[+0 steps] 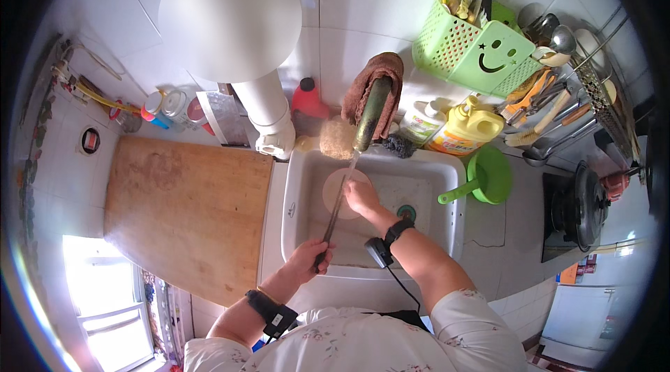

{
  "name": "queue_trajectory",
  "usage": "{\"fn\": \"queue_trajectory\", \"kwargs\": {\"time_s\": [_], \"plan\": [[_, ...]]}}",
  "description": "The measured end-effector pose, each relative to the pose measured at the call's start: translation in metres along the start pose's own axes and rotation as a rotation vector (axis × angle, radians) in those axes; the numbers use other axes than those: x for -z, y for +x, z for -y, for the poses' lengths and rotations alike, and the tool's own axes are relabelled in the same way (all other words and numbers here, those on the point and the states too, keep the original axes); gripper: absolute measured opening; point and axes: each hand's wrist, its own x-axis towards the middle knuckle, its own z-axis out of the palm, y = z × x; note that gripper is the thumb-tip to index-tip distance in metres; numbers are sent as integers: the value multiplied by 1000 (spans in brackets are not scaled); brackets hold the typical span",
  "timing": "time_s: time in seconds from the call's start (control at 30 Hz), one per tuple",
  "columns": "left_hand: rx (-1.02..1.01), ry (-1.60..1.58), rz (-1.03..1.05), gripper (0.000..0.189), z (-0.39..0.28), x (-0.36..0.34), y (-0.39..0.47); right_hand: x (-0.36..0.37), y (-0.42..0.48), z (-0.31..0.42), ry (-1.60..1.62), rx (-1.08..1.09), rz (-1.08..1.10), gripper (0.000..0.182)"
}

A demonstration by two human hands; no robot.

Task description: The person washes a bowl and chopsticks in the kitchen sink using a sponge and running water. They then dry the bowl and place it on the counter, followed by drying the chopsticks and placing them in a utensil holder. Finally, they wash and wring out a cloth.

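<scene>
My left hand point(310, 259) grips the dark handle of a long kitchen knife point(334, 217), its narrow blade seen nearly edge-on and slanting away over the white sink point(460, 236). Beside the far part of the blade is my right hand point(361, 198), fingers curled; whether it touches the blade or holds something is hidden. From the worn metal faucet point(372, 115), partly wrapped in a brown cloth point(390, 66), a stream of water point(354, 160) runs down by the blade's far end. A green drain strainer point(406, 213) lies in the sink bottom.
A wooden board point(188, 209) covers the left counter. Along the sink's back stand a tan scrubber point(336, 139), a red bottle point(308, 100) and a yellow pump bottle point(466, 128). Right of the sink is a green dipper point(492, 175), then a black pot point(583, 209) on the stove.
</scene>
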Motion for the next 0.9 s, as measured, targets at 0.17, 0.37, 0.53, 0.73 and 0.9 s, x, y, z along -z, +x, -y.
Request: {"fn": "queue_trajectory", "kwargs": {"time_s": [0.17,0.37,0.53,0.73,0.9], "plan": [[27,-31,-1,17,4,1,5,-32,-13,-13,1266,-786,229,25],[26,18,-2,15,20,-19,10,-52,-18,-15,1564,-983,113,21],[2,-6,-58,12,16,-27,-10,-11,1,25,1589,-1037,52,28],[21,-44,-55,16,15,-22,-19,-34,-2,-1,861,-617,-2,27],[-11,56,-112,17,14,-7,-29,-6,-10,-11,18,-186,-104,24]]}}
